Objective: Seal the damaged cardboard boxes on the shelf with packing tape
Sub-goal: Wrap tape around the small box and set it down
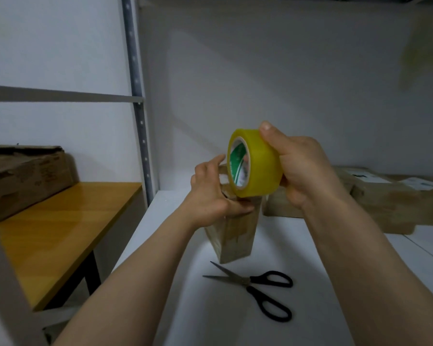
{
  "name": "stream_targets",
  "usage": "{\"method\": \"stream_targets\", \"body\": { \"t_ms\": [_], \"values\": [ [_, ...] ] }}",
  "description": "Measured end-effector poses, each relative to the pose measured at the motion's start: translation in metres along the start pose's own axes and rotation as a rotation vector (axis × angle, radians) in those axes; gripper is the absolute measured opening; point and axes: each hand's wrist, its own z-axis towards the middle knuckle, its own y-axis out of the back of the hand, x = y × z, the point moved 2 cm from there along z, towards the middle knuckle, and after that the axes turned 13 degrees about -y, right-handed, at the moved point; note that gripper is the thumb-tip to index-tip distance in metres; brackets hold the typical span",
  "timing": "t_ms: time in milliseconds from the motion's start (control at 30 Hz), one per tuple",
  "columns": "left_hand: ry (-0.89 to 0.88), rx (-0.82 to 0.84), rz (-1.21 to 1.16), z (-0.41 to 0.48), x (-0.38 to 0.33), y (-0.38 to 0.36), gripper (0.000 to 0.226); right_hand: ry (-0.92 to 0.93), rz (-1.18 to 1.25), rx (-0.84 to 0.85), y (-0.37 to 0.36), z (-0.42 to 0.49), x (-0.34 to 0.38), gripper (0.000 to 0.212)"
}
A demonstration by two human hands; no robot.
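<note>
Head view, centre frame: my right hand [308, 168] grips the tape roll [258, 163] above the small box [235, 236], which my left hand [213, 196] clutches steady for taping; scissors [260, 288] lie ready below.

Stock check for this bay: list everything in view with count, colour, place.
tape roll: one, yellow, in the right hand above the small box
small box: one, brown, upright on the shelf, in the left hand
scissors: one pair, black handles, open on the shelf, nearest camera
flat boxes: at least two, brown, shelf's right rear
worn box: one, brown, on the wooden table
wooden table: one, orange-brown, left of the shelf
shelf: one, white, under the boxes
left hand: one, bare, gripping small box
right hand: one, bare, gripping tape roll
</note>
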Motion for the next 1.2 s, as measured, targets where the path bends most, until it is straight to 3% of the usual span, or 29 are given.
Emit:
{"method": "stream_targets", "body": {
  "t_ms": [100,233,333,500,633,733,933,1000,1067,1133,1200],
  "values": [
    [0.022,-0.023,-0.02,-0.001,0.002,0.004,0.111,-0.055,0.001,0.012,0.013,-0.016,-0.004,0.056],
    [0.006,0.003,-0.007,-0.002,-0.001,0.002,0.092,-0.053,-0.039,0.036,0.026,-0.03,-0.018,0.044],
    [0.019,0.012,-0.021,-0.002,-0.005,0.001,0.08,-0.06,-0.031,0.062,0.035,-0.034,-0.032,0.051],
    [0.037,0.017,-0.036,-0.002,-0.007,-0.001,0.074,-0.098,-0.031,0.103,0.04,-0.045,-0.052,0.041],
    [0.025,0.006,-0.048,-0.004,-0.009,-0.002,0.075,-0.117,-0.032,0.092,0.04,-0.042,-0.063,0.068],
    [0.033,-0.005,-0.074,-0.005,-0.007,-0.002,0.069,-0.137,-0.01,0.089,0.04,-0.04,-0.073,0.076],
    [-0.002,0.095,-0.099,-0.008,0.0,-0.007,0.067,-0.189,-0.013,0.153,0.047,-0.041,-0.09,0.046],
    [-0.007,0.133,-0.092,-0.004,0.004,-0.005,0.067,-0.186,0.006,0.203,0.048,-0.042,-0.085,0.05],
    [0.03,0.085,-0.133,0.003,0.0,0.002,0.064,-0.106,0.072,0.25,0.046,-0.043,-0.075,0.05],
    [0.103,-0.003,-0.263,0.012,-0.011,0.013,0.051,0.026,0.175,0.341,0.041,-0.042,-0.057,0.037],
    [0.239,0.047,-0.36,0.018,-0.017,0.022,0.044,0.122,0.189,0.407,0.031,-0.033,-0.039,0.032]
  ]
}}
